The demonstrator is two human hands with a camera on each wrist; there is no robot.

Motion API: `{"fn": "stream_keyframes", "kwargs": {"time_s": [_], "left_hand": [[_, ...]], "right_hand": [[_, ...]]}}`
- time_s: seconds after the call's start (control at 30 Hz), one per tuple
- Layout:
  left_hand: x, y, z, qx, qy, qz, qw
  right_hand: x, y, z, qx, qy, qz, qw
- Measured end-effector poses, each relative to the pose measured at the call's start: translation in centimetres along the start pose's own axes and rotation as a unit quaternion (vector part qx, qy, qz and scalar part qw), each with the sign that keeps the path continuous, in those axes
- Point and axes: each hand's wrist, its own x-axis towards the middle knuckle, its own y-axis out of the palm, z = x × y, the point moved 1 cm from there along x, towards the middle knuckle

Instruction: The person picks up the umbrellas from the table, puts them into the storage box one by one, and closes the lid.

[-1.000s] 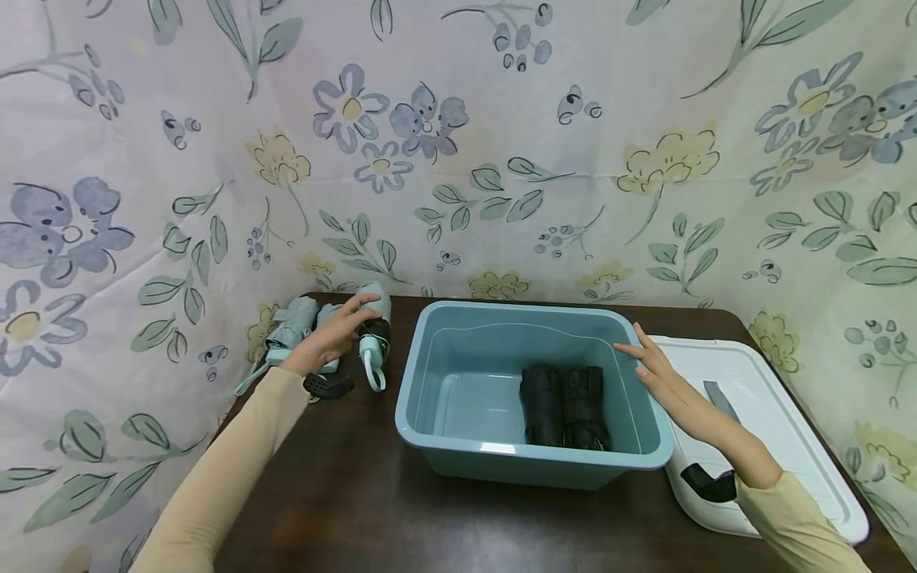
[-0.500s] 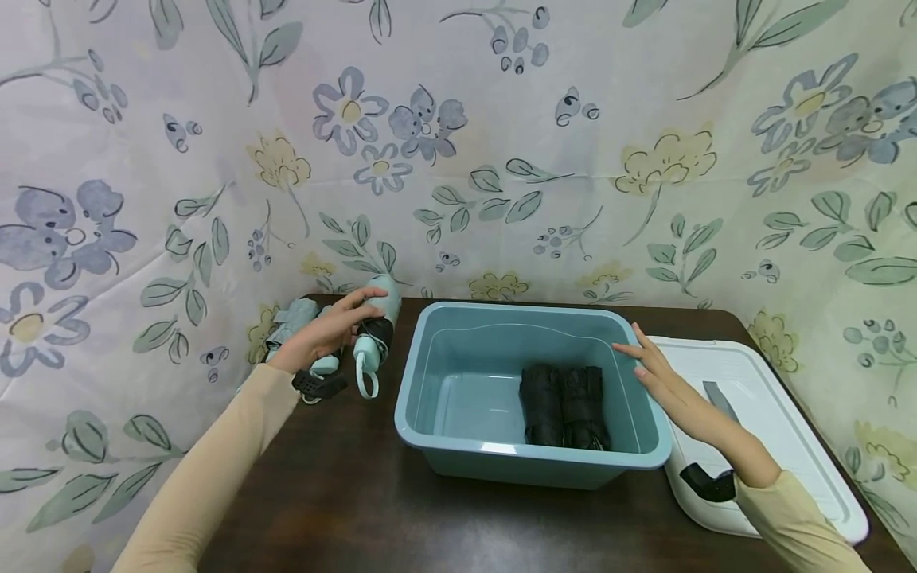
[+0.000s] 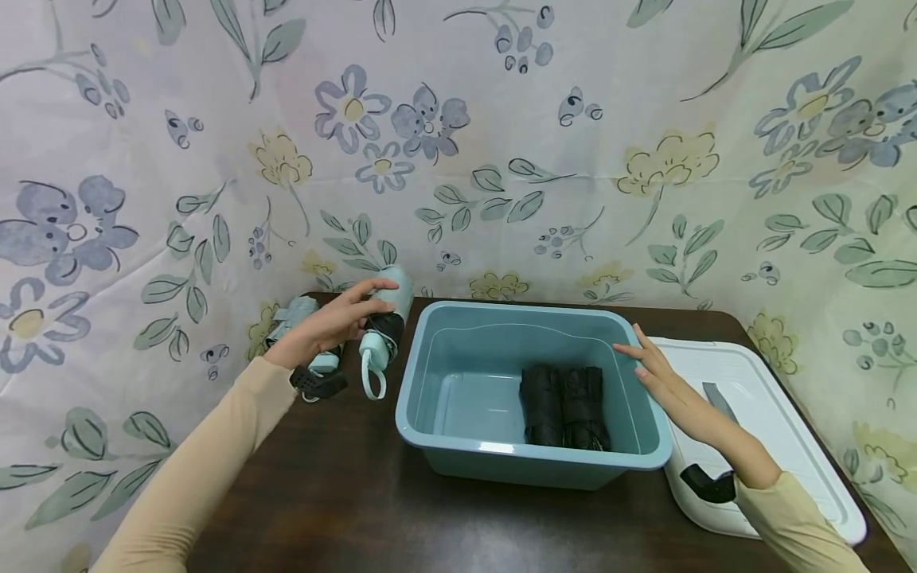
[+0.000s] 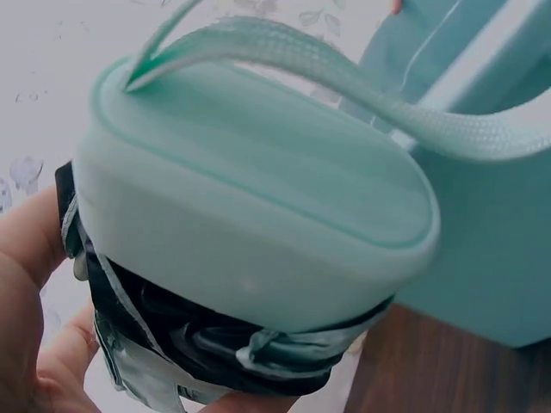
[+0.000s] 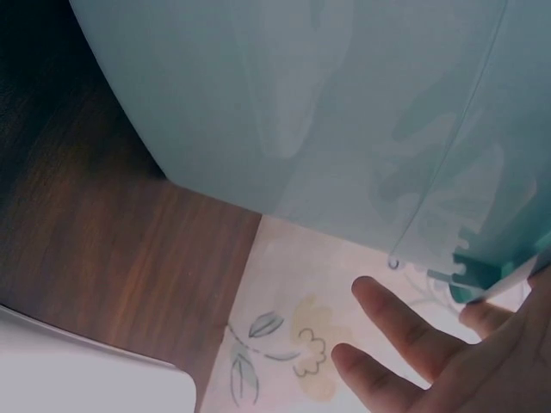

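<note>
Since half a second earlier, one pale-mint folded umbrella of rounded tubular shape (image 3: 401, 298) had shifted rightward with the left hand (image 3: 325, 325), whose fingers gripped it. It stood just left of the blue-grey rectangular plastic tub (image 3: 458, 444), long axis running front to back, handle end nearer the person. Open floor showed left of two black rolled bundles (image 3: 584, 402). The right hand (image 3: 669, 390), fingers spread, rested at the right rim.

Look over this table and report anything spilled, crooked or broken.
Nothing stands out as spilled or broken. The black bundles lie side by side in the blue bin, which stands upright. The white lid lies beside it, and the left hand grips a light-blue umbrella with no visible damage.
</note>
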Motion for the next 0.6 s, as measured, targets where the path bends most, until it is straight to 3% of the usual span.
{"fn": "stream_keyframes", "kwargs": {"time_s": [0.27,0.6], "left_hand": [[0.1,2.0,-1.4,0.010,0.007,0.016,0.9998],[0.6,2.6,-2.9,0.008,0.013,0.007,0.9999]], "right_hand": [[0.0,0.1,0.0,-0.002,0.001,-0.002,1.0000],[0.0,0.0,0.0,-0.002,0.000,-0.002,1.0000]]}}
